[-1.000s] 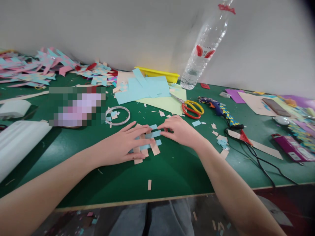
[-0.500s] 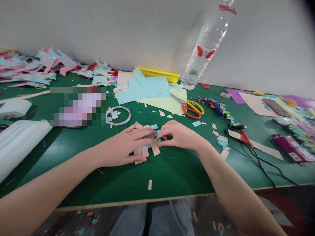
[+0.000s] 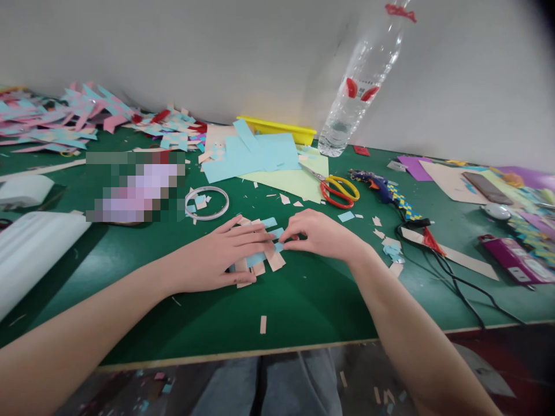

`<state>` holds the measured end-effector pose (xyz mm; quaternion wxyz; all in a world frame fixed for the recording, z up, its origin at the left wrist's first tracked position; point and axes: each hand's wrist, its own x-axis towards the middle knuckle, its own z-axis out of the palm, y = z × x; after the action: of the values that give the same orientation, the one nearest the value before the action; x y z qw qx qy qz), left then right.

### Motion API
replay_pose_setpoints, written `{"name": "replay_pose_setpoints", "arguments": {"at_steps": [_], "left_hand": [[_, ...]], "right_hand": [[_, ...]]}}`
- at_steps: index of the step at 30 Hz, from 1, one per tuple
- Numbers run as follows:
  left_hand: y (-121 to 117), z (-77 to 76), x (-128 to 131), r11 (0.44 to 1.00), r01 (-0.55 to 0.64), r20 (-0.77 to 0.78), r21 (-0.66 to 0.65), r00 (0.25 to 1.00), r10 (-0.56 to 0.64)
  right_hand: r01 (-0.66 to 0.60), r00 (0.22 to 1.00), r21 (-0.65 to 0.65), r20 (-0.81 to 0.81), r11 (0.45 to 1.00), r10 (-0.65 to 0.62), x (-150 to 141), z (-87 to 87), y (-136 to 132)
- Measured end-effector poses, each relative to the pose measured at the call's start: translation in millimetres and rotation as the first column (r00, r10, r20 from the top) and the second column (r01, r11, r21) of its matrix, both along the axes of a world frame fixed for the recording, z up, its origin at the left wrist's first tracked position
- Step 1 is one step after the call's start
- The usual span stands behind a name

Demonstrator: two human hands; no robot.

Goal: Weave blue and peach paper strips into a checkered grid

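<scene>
On the green table lies a small weave of crossed pale pink and light blue paper strips (image 3: 274, 257). My left hand (image 3: 225, 254) rests flat on it with fingers stretched out, hiding much of the weave. At its right side my right hand (image 3: 318, 234) is closed in a pinch, thumb and forefinger on the end of a light blue paper strip (image 3: 278, 247). The tips of other blue strips stick out just above that pinch.
Scissors (image 3: 340, 192) lie behind my right hand, beside blue paper sheets (image 3: 255, 156). A tape ring (image 3: 226, 205) is behind my left hand. A water bottle (image 3: 359, 86) stands at the wall. Paper scraps (image 3: 392, 251) and black cables (image 3: 455, 283) are at right.
My right hand's fingertips have shifted slightly and now pinch the blue strip's end. The loose pink strip end beside them has swung slightly right. My left hand stays in place.
</scene>
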<state>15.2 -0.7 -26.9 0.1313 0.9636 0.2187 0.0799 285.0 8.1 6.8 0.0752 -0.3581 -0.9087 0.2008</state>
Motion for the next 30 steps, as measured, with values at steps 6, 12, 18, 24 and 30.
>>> {"name": "replay_pose_setpoints", "arguments": {"at_steps": [6,12,18,24,30], "left_hand": [[-1,2.4,1,1.0,-0.006,-0.033,0.026,0.999,0.007],[-5,6.2,4,0.998,0.05,0.022,0.044,0.998,-0.051],[-10,9.9,9,0.998,0.068,0.003,-0.009,0.998,-0.068],[-8,8.0,9,0.996,0.086,0.0,0.008,0.996,-0.086],[-9,8.8,8,0.998,0.059,-0.026,-0.003,0.998,-0.059]], "right_hand": [[-0.007,1.0,-0.024,0.002,1.0,0.007,-1,3.4,-1],[-0.042,0.999,-0.015,-0.013,0.999,0.042,-5,1.9,-1],[-0.036,0.999,-0.002,-0.025,0.999,0.036,-8,-1.1,-3],[-0.047,0.999,-0.011,-0.027,0.999,0.046,-12,-0.6,-5],[-0.055,0.998,-0.004,-0.009,0.998,0.055,-11,0.2,-3]]}}
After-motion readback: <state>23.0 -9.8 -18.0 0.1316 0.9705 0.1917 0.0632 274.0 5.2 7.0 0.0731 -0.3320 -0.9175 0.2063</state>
